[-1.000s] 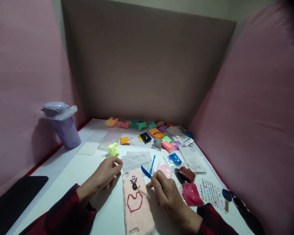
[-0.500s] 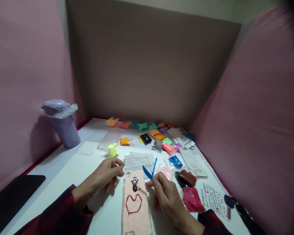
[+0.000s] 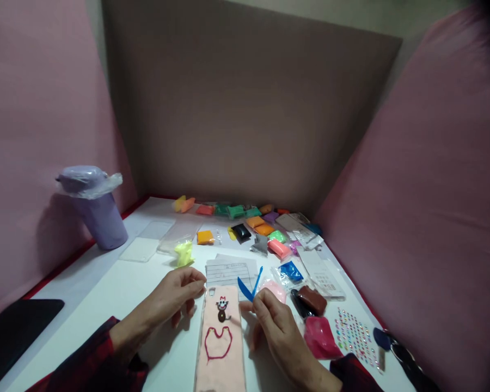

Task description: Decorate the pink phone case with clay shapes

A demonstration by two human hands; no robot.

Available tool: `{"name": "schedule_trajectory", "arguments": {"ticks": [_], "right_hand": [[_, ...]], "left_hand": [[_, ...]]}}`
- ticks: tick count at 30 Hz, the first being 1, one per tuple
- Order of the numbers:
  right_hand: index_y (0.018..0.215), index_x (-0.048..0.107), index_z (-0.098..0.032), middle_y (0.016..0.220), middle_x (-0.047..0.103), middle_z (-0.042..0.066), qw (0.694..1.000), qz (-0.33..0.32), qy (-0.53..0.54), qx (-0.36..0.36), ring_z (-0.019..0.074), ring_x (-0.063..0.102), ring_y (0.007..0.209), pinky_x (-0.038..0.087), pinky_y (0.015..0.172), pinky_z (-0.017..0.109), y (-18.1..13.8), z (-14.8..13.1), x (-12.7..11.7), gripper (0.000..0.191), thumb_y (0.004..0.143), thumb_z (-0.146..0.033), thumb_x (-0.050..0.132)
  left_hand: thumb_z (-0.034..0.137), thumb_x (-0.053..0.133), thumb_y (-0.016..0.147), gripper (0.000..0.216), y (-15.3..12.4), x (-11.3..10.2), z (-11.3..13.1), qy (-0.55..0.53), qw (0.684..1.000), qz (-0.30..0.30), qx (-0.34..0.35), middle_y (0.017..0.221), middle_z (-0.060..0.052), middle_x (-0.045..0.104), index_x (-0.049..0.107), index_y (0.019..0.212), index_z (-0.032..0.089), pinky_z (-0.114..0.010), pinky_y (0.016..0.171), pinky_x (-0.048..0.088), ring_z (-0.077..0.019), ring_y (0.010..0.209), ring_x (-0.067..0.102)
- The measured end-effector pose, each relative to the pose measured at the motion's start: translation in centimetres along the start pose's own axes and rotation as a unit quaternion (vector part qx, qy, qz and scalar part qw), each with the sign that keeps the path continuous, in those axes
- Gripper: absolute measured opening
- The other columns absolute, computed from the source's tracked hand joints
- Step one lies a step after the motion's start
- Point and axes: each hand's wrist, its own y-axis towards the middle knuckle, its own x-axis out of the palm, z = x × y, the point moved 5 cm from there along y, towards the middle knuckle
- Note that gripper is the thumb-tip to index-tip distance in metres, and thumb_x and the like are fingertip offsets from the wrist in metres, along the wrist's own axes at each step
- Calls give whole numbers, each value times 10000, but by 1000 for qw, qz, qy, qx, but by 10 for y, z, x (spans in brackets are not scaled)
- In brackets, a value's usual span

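A phone case covered in pale pink clay (image 3: 220, 343) lies on the white table (image 3: 118, 288) in front of me, bearing a small dark figure and a red heart outline. My left hand (image 3: 175, 296) rests at the case's top left corner, fingers curled and pinched against its edge. My right hand (image 3: 275, 326) sits just right of the case with its fingers closed. Two blue plastic modelling tools (image 3: 250, 286) stick up in a V at its fingertips; whether the hand grips them I cannot tell.
Several small bags of coloured clay (image 3: 249, 226) are spread along the back. Brown (image 3: 312, 298), magenta (image 3: 318, 336) and pink (image 3: 275, 288) clay lie right of my hand. A gem sticker sheet (image 3: 353, 329), a purple cup (image 3: 96, 212), paper slips (image 3: 228, 269) and a black object (image 3: 12, 332) are around.
The view has shifted slightly; the case now lies straighter. Both hands stay at its top end, the right hand a little closer to the case, and the blue tools tilted a bit.
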Motion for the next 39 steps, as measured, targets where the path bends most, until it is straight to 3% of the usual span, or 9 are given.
{"name": "schedule_trajectory", "arguments": {"ticks": [2,8,16,27,39], "right_hand": [[734,376,-231,408,485,-77,1000,-3,-8,-10,142,582,425,427,497,232,0,-2,1,400,971,-553,396],[745,394,-226,493,613,-29,999,-24,-35,-31,148,613,510,440,594,255,4,-3,0,371,998,-497,373],[753,396,-226,500,616,-43,997,-44,-58,-40,140,601,524,429,644,260,3,0,-3,343,1014,-449,375],[754,423,-230,455,534,-63,994,-31,-94,-46,139,540,440,373,506,246,3,2,-3,325,1005,-434,388],[758,460,-223,474,493,-69,992,-18,-111,-55,123,494,423,347,489,250,2,2,-5,318,1002,-415,392]], "left_hand": [[443,602,754,294,0,0,0,4,1000,-3,3,589,46,532,544,855,173,-157,303,292,-95,438,503],[457,582,768,298,-2,0,3,23,1000,2,9,528,59,513,558,862,176,-166,326,292,-87,400,454],[507,563,776,338,1,1,1,42,999,6,5,477,48,542,565,848,176,-172,333,261,-83,345,427],[538,555,790,364,2,0,-2,65,998,8,13,482,43,551,566,863,182,-174,339,273,-89,348,427],[460,511,817,297,5,0,2,97,994,40,33,487,41,529,586,866,176,-200,355,275,-96,349,399]]}}
